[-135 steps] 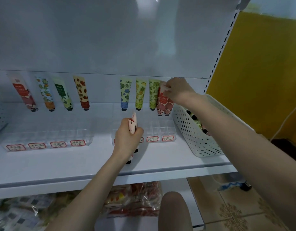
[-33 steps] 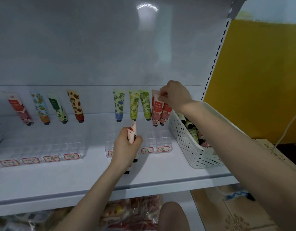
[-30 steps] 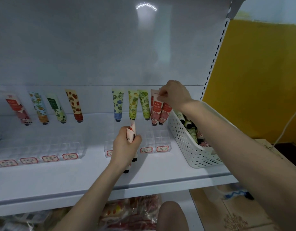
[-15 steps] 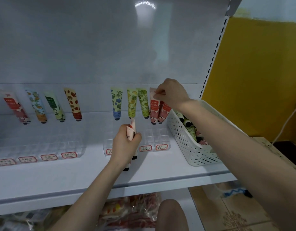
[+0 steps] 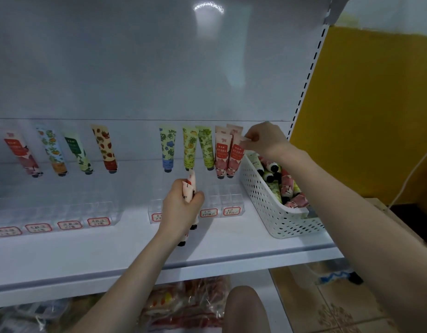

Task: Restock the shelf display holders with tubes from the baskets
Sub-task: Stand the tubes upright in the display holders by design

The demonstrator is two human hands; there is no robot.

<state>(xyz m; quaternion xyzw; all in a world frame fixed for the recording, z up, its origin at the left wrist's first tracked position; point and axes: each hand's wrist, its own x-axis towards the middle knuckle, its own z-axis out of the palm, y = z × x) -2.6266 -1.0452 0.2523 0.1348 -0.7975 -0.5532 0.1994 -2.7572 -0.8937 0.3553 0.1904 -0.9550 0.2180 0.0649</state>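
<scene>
Two grasps were observed: right hand [image 5: 263, 140] pinched the top of a pink tube [image 5: 236, 156] at the right holder [image 5: 232, 200]; left hand [image 5: 181, 207] gripped spare tubes [image 5: 190, 186].

right hand [image 5: 265, 140] pinches pink tube [image 5: 236, 153] | left hand [image 5: 181, 209] grips tubes [image 5: 190, 186]

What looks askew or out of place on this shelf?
In the right holder, the pink tubes bunch and overlap where the right hand pinches one; the neighbouring tubes stand singly. In the left holder, four tubes lean, possibly lens distortion.
</scene>
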